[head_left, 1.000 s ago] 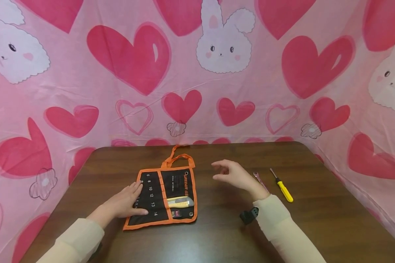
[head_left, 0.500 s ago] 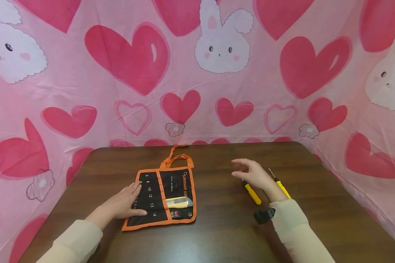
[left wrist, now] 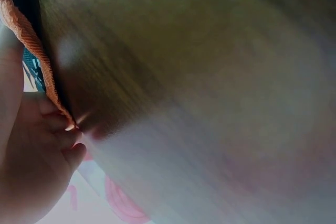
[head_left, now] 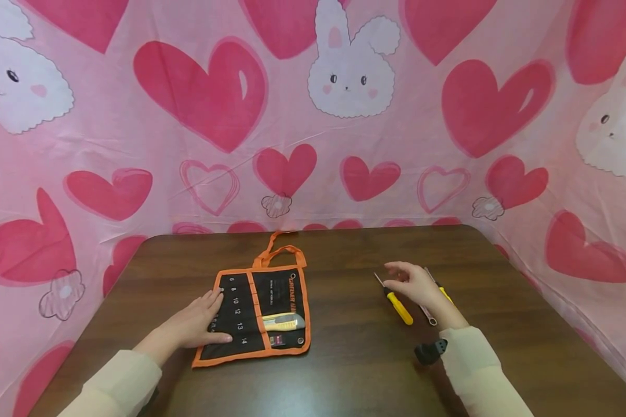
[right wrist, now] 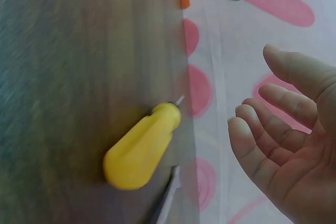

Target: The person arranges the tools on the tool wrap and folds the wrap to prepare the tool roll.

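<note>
A black tool pouch (head_left: 240, 315) with orange trim lies flat, printed with sizes and holding a yellow utility knife (head_left: 279, 322). My left hand (head_left: 190, 321) rests on its left side, fingers spread. In the left wrist view that hand (left wrist: 39, 156) lies along the orange edge (left wrist: 44, 72). My right hand (head_left: 419, 288) hovers empty with fingers loosely bent, over a yellow-handled screwdriver (head_left: 399, 308) and a wrench (head_left: 429, 317). A second yellow screwdriver (head_left: 445, 291) is partly hidden behind the hand. The right wrist view shows the empty palm (right wrist: 294, 156) beside a yellow handle (right wrist: 139, 153).
Orange straps (head_left: 281, 255) trail from the pouch's top toward the back of the brown table (head_left: 344, 370). A pink cloth (head_left: 302, 127) with hearts and rabbits hangs behind and at both sides. Each sleeve carries a black device (head_left: 429, 352) near the wrist, mostly hidden on the left.
My right hand has moved right, away from the pouch, uncovering the nearer screwdriver and the wrench's ring end. The left hand has stayed on the pouch.
</note>
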`<state>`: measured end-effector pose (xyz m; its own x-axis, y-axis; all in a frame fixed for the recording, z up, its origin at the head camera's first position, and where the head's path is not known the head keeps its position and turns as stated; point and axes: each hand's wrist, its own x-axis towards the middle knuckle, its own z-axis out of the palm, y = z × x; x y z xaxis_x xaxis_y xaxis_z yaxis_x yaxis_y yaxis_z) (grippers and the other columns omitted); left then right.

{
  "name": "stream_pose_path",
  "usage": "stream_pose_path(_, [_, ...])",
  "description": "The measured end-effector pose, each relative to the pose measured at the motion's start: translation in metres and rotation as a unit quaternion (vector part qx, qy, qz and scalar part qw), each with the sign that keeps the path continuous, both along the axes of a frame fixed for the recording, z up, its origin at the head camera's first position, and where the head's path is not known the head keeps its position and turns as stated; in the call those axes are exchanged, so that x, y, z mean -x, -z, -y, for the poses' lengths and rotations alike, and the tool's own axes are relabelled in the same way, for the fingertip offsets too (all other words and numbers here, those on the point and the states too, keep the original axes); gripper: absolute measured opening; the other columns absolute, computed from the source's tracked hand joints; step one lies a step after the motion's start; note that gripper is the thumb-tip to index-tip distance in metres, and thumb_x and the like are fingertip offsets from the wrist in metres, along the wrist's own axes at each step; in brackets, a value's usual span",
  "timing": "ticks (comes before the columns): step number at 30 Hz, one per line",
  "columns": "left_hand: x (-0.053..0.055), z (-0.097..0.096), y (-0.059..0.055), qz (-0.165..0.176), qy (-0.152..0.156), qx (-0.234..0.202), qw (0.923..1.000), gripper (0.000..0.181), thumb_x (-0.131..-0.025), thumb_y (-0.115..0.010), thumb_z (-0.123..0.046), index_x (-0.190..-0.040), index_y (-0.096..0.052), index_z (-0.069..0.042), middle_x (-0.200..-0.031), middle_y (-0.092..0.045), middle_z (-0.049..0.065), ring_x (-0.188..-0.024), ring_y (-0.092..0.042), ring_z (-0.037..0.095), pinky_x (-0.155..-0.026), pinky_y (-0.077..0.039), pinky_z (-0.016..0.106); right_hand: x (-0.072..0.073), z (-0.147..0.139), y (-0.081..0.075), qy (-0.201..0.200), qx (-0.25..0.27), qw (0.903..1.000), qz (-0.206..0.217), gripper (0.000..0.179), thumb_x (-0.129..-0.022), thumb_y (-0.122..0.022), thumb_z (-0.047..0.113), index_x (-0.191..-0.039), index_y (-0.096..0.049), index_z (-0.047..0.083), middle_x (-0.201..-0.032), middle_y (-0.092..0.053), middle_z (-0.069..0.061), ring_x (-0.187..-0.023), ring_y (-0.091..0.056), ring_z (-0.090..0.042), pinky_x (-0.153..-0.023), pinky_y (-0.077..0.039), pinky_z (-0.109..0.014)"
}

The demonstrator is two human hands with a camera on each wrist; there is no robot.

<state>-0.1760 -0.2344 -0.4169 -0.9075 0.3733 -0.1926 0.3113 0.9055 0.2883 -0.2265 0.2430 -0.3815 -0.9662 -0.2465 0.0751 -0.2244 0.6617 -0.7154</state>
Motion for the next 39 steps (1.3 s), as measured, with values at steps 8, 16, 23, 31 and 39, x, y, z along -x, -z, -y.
stream_pose_path(8, [0.001, 0.001, 0.002, 0.002, 0.000, 0.002, 1.0000, 0.109, -0.068, -0.064, -0.066, -0.138, -0.029, 0.010, -0.144, -0.023, 0.028, -0.132, -0.019, 0.044, -0.103, -0.022, 0.056, 0.001, -0.007, 0.014, 0.017, 0.006, 0.9997, 0.017, 0.046, -0.084, -0.069, 0.019, -0.122, -0.055, -0.002, -0.110, -0.058, -0.021, -0.089, -0.056, -0.028, -0.073, -0.053, -0.034])
stream_pose_path(16, [0.003, 0.000, 0.002, 0.003, 0.002, 0.006, 1.0000, 0.110, -0.068, -0.063, -0.067, -0.139, -0.028, 0.010, -0.145, -0.022, 0.027, -0.132, -0.019, 0.044, -0.104, -0.020, 0.055, 0.000, -0.012, 0.024, 0.022, 0.006, 0.9988, 0.043, 0.046, -0.083, -0.069, 0.019, -0.120, -0.055, -0.005, -0.109, -0.059, -0.021, -0.088, -0.057, -0.027, -0.067, -0.053, -0.030])
stream_pose_path(23, [0.002, 0.000, 0.001, 0.002, 0.003, 0.005, 1.0000, 0.110, -0.068, -0.064, -0.066, -0.138, -0.029, 0.011, -0.144, -0.023, 0.028, -0.131, -0.020, 0.044, -0.103, -0.021, 0.055, -0.002, -0.012, 0.027, 0.019, 0.005, 0.9971, 0.074, 0.044, -0.083, -0.069, 0.015, -0.119, -0.055, -0.006, -0.101, -0.058, -0.017, -0.079, -0.055, -0.023, -0.063, -0.053, -0.031])
stream_pose_path(31, [0.003, 0.000, 0.002, 0.001, 0.004, 0.005, 1.0000, 0.110, -0.068, -0.064, -0.066, -0.138, -0.029, 0.010, -0.144, -0.023, 0.028, -0.131, -0.020, 0.044, -0.103, -0.021, 0.056, -0.002, -0.011, 0.030, 0.002, -0.014, 0.9969, 0.077, 0.041, -0.080, -0.071, 0.010, -0.115, -0.057, -0.006, -0.088, -0.056, -0.009, -0.072, -0.051, -0.020, -0.060, -0.050, -0.030])
stream_pose_path(39, [0.002, 0.000, 0.002, -0.002, 0.002, 0.005, 1.0000, 0.109, -0.068, -0.064, -0.066, -0.138, -0.029, 0.010, -0.144, -0.023, 0.028, -0.131, -0.020, 0.044, -0.103, -0.022, 0.056, 0.000, -0.009, 0.033, -0.005, -0.032, 0.9963, 0.080, 0.040, -0.078, -0.071, 0.007, -0.112, -0.058, -0.008, -0.072, -0.050, -0.004, -0.058, -0.047, -0.017, -0.051, -0.044, -0.028])
